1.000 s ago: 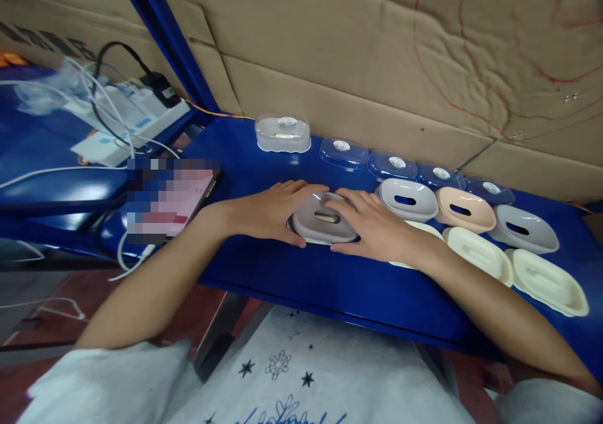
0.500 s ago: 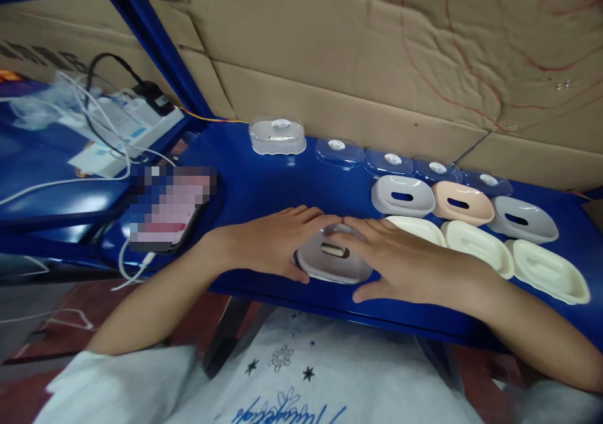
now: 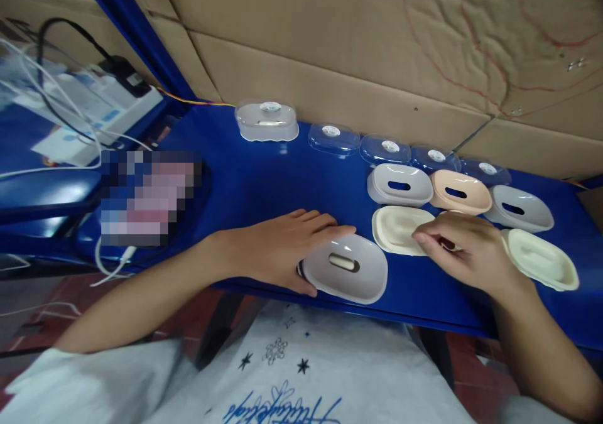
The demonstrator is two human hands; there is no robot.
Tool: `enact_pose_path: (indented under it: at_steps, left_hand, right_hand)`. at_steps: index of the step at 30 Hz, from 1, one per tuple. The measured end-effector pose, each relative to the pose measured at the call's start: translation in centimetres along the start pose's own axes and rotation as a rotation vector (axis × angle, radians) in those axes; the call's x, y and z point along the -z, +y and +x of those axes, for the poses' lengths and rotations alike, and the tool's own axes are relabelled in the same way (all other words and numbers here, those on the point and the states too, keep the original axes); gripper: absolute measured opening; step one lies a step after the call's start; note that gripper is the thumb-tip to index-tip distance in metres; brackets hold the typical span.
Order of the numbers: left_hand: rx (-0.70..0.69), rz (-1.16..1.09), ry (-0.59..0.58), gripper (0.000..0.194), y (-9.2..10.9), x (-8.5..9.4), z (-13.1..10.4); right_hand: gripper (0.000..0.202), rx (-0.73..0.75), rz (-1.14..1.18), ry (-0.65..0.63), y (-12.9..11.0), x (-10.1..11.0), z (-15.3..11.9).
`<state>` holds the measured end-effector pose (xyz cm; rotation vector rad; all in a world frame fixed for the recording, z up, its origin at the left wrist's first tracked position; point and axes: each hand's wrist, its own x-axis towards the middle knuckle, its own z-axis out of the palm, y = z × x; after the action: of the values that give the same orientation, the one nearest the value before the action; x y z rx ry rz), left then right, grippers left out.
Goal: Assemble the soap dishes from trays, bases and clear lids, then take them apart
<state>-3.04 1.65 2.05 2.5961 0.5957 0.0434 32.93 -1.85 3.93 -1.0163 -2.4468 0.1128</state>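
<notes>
My left hand (image 3: 282, 248) holds the left end of a grey oval dish (image 3: 372, 279), its thumb at the near side and its fingers along the far rim. A cream bar shows through the dish's slot. Over the row of cream trays is my right hand (image 3: 471, 248), fingers bent together, with its thumb tip over the right part of the left cream tray (image 3: 393, 229). It covers most of the middle tray; what its fingers grip is hidden. Another cream tray (image 3: 541, 260) lies to its right.
Behind the trays are a light grey dish (image 3: 400, 176), a peach dish (image 3: 459, 182) and another grey dish (image 3: 532, 207). Several clear lids (image 3: 334, 140) line the cardboard wall, left of which stands a lidded dish (image 3: 267, 122). A phone (image 3: 151, 198) and cables are at left.
My right hand has left the grey dish and moved right over the cream trays. The clear cover that was on the dish between my hands no longer shows. My left hand stays at the dish.
</notes>
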Motion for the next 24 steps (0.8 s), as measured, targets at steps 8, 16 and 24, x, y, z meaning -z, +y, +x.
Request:
enact_pose_path:
  at_steps: [8, 16, 24]
  left_hand:
    - [0.0, 0.1, 0.007, 0.111, 0.4, -0.3, -0.3]
    - [0.005, 0.134, 0.014, 0.119, 0.4, -0.4, -0.1]
    - [0.021, 0.187, -0.004, 0.113, 0.8, -0.4, -0.1]
  right_hand:
    - [0.026, 0.001, 0.01, -0.27, -1.7, -2.8, 0.3]
    - [0.025, 0.02, 0.006, -0.262, -1.0, -2.7, 0.4]
    - [0.022, 0.041, 0.029, -0.213, -1.0, -3.3, -0.1]
